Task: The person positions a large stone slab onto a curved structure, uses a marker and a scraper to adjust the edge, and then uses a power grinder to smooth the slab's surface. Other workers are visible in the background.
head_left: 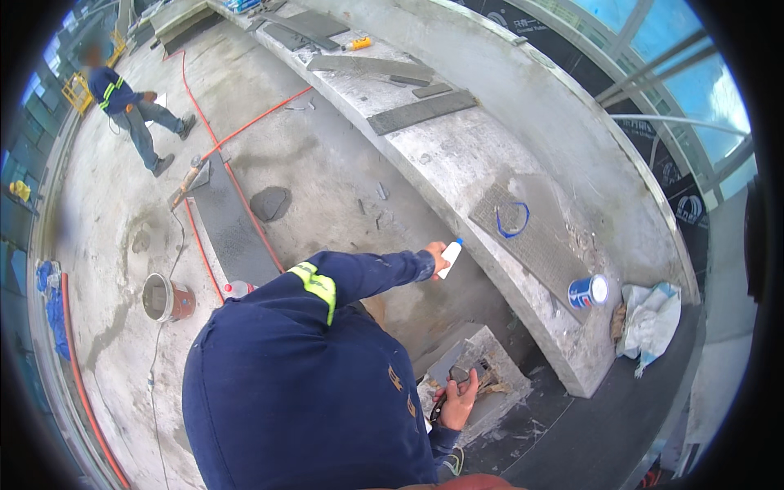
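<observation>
My left hand (438,261), on the outstretched arm, is closed round a small white bottle (450,259) with a blue cap, near the edge of a curved concrete ledge (535,306). Lower down, my right hand (460,400) has its fingers closed on a dark object whose kind I cannot make out. A grey, flat-looking piece (469,356) shows just beyond that hand. Beneath it is a rough, mortar-smeared block (510,377) with a broken surface and rubble. My navy sleeve and torso hide part of the floor.
On the ledge lie grey stone slabs (422,111), a blue loop (513,220), a blue can (588,291) and a white bag (652,320). Leftward are a bucket (167,299), a dark slab (233,233) and orange hoses (86,400). Another person (131,106) stands at far left.
</observation>
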Demonstrator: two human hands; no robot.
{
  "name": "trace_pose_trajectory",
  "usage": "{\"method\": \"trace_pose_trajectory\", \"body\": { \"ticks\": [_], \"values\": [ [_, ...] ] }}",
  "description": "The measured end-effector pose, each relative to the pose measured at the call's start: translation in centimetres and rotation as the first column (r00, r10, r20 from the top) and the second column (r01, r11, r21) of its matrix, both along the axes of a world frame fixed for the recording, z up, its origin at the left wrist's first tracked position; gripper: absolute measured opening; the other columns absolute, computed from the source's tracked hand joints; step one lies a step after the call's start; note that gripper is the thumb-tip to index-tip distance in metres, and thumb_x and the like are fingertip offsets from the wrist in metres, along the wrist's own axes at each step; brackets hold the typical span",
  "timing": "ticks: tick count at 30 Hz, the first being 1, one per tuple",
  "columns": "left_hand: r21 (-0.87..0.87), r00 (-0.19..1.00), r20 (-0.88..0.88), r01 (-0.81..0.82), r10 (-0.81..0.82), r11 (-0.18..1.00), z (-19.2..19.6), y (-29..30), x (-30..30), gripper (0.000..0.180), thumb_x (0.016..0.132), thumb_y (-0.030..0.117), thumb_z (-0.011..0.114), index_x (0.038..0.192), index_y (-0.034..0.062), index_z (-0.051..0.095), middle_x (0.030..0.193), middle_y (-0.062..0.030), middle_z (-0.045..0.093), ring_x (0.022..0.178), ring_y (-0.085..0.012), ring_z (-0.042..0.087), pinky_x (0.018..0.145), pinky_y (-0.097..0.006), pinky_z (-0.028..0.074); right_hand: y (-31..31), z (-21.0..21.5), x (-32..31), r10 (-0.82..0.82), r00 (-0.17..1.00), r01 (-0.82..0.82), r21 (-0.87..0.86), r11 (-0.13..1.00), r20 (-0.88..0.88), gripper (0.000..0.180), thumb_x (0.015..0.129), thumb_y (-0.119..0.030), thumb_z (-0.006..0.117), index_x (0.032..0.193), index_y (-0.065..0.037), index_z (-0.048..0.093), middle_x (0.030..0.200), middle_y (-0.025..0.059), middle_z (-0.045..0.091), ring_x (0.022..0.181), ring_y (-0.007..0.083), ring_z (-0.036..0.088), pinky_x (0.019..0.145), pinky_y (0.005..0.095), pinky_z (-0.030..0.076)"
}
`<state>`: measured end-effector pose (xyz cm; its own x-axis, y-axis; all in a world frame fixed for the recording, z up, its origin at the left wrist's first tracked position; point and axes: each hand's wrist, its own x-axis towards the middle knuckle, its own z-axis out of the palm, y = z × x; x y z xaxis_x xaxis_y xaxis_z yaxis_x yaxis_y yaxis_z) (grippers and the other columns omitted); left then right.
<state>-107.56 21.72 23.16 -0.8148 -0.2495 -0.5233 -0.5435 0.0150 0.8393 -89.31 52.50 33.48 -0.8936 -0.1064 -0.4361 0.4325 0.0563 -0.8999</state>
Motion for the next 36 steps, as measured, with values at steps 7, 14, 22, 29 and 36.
{"method": "trace_pose_trajectory", "body": {
  "ticks": [7, 14, 22, 29, 36],
  "values": [
    [-0.418, 0.999, -0.022, -0.03, 0.023, 0.908, -3.0, -10.3, -18.9, 0.093, 0.074, 0.039, 0.079, 0.143, -0.0009, 0.03, 0.115, -0.0289, 0.061, 0.097, -0.0384, 0.066, 0.081, -0.045, 0.054, -11.7, -0.6, -7.7, 0.103, 0.995, -0.102, -0.032, 0.994, 0.014, 0.061, 0.094, -0.001, 0.052, 0.148, 0.0, 0.024, 0.1, 0.0156, 0.059, 0.059, 0.0164, 0.057, 0.05, 0.0295, 0.05],
    [0.375, 0.992, -0.04, 0.129, -0.122, 0.918, -0.5, -17.2, -5.6, 0.063, 0.086, 0.055, 0.064, 0.112, -0.0017, 0.06, 0.109, -0.0189, 0.067, 0.094, -0.0277, 0.066, 0.074, -0.045, 0.054, -28.2, 0.3, -17.1, 0.101, 0.994, -0.105, -0.104, 0.989, -0.045, 0.045, 0.097, -0.008, 0.054, 0.136, 0.0, 0.033, 0.104, 0.0146, 0.06, 0.065, 0.0151, 0.057, 0.055, 0.0283, 0.05],
    [0.577, 0.938, -0.098, -0.219, 0.333, 0.786, 4.6, -26.7, 1.7, 0.05, 0.097, 0.047, 0.053, 0.113, -0.0001, 0.054, 0.085, -0.009, 0.062, 0.075, -0.0193, 0.065, 0.063, -0.034, 0.055, -45.3, -2.1, -23.5, 0.561, 0.815, -0.571, -0.034, 0.82, -0.144, 0.045, 0.098, -0.009, 0.053, 0.138, 0.003, 0.037, 0.103, 0.0097, 0.057, 0.073, 0.015, 0.059, 0.066, 0.0274, 0.051],
    [0.68, 0.315, -0.022, -0.691, 0.949, 0.245, 6.0, -37.8, 5.8, 0.033, 0.1, 0.033, 0.053, 0.119, 0.0064, 0.048, 0.088, -0.0068, 0.063, 0.073, -0.0203, 0.065, 0.071, -0.034, 0.052, -60.0, 0.1, -25.5, 0.948, 0.291, -0.949, -0.16, 0.27, -0.128, 0.046, 0.098, -0.007, 0.051, 0.141, 0.004, 0.038, 0.112, 0.0145, 0.057, 0.101, 0.0212, 0.061, 0.083, 0.0332, 0.053],
    [0.626, -0.2, -0.154, -0.778, 0.968, -0.061, 6.7, -47.5, 16.7, 0.022, 0.102, 0.028, 0.051, 0.114, 0.0111, 0.044, 0.08, -0.0037, 0.057, 0.064, -0.0148, 0.06, 0.055, -0.034, 0.055, -72.3, -0.1, -26.1, 0.989, 0.148, -0.98, -0.13, 0.149, 0.019, 0.037, 0.099, -0.014, 0.053, 0.132, 0.001, 0.046, 0.107, 0.013, 0.061, 0.091, 0.0179, 0.061, 0.078, 0.031, 0.053]
  ]
}}
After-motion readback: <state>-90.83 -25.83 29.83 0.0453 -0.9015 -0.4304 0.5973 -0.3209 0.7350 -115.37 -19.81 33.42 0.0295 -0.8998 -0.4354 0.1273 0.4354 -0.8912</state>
